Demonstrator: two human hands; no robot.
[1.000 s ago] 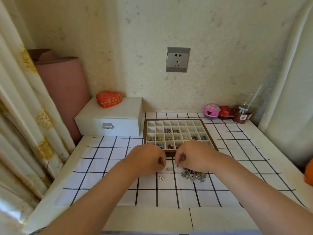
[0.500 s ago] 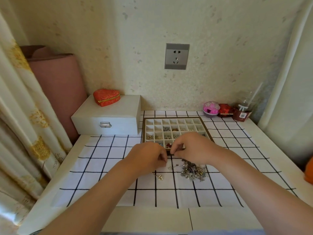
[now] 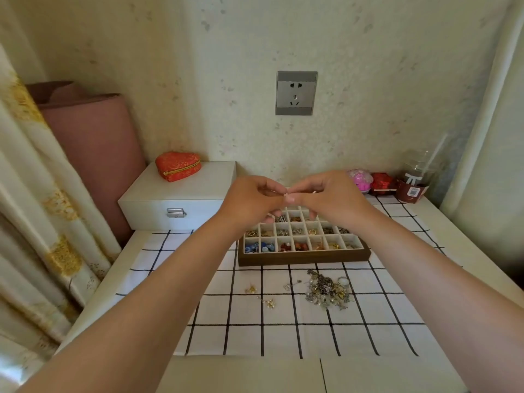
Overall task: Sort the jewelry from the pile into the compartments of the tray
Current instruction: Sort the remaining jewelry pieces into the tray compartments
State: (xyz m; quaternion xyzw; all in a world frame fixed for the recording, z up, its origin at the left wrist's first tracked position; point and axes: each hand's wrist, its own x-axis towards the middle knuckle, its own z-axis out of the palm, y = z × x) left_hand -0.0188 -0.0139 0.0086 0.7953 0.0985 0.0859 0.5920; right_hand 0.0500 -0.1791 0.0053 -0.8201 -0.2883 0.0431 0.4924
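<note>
A wooden tray (image 3: pixel 304 258) with many small white compartments lies on the checked cloth; its near rows hold blue, red, gold and silver pieces. In front of it sits a pile of silver and dark jewelry (image 3: pixel 326 290), with a few loose pieces (image 3: pixel 268 302) to its left. My left hand (image 3: pixel 252 201) and my right hand (image 3: pixel 331 199) are raised above the tray's far rows, fingertips meeting. Together they pinch a tiny piece of jewelry (image 3: pixel 286 195), too small to identify.
A white jewelry box (image 3: pixel 181 194) with a red heart pouch (image 3: pixel 178 165) on top stands left of the tray. Pink and red trinket boxes (image 3: pixel 371 181) and a plastic cup (image 3: pixel 415 181) sit at the back right. Curtains hang at both sides.
Both hands have lifted from the pile at the cloth up over the tray, carrying a small piece between their fingertips. The camera view has tilted up slightly.
</note>
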